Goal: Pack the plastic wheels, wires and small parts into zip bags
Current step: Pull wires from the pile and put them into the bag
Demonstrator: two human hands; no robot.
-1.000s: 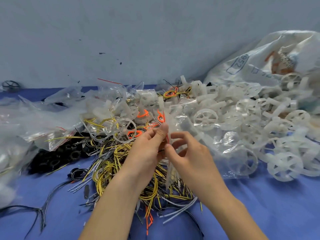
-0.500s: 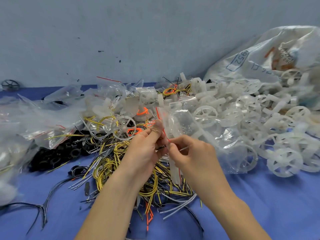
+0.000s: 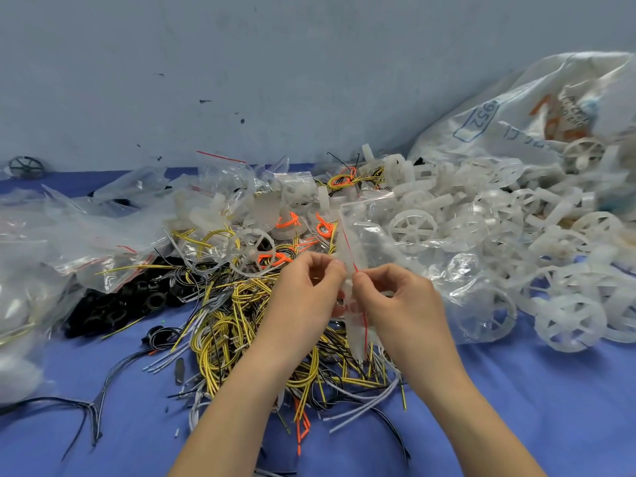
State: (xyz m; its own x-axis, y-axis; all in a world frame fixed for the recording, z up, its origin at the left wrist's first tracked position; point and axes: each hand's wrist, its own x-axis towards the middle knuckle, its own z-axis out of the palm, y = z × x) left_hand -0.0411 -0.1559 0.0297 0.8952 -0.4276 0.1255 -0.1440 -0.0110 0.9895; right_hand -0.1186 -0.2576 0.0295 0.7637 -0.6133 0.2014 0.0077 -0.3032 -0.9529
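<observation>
**Both hands on the zip bag's sealing edge**

A blue counter (image 3: 516,407) carries the parts. At far right slumps a large white printed plastic sack (image 3: 516,108), and a heap of translucent white spoked plastic wheels (image 3: 516,215) spreads out from it. A tangle of yellow-and-black wires (image 3: 234,321) lies at centre, with a pile of small black ring-shaped parts (image 3: 130,301) to its left. Above the wires, a clear zip bag with a red seal line (image 3: 361,235) is held upright. The left hand (image 3: 306,290) and the right hand (image 3: 402,301) each pinch that edge between thumb and forefinger. Their fingertips are nearly touching, and the bag's body trails right.
</observation>
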